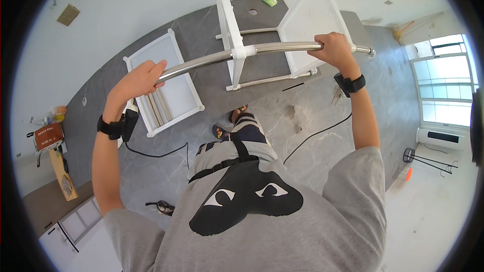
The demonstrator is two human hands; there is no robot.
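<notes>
One shirt [247, 209], two hands [138, 78] [334, 50] gripping tubing [201, 64], three white panels [176, 95] [228, 20] [307, 25]

free gap between white shelves [315, 17], steel poles [287, 47] along its sides

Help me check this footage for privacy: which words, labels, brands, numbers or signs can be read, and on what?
None reads clearly.
Reddish-brown box: pale lettering, too small and blurred to read.
Green packet: any print is too small to read.
Grey T-shirt: a picture, no words visible.
</notes>
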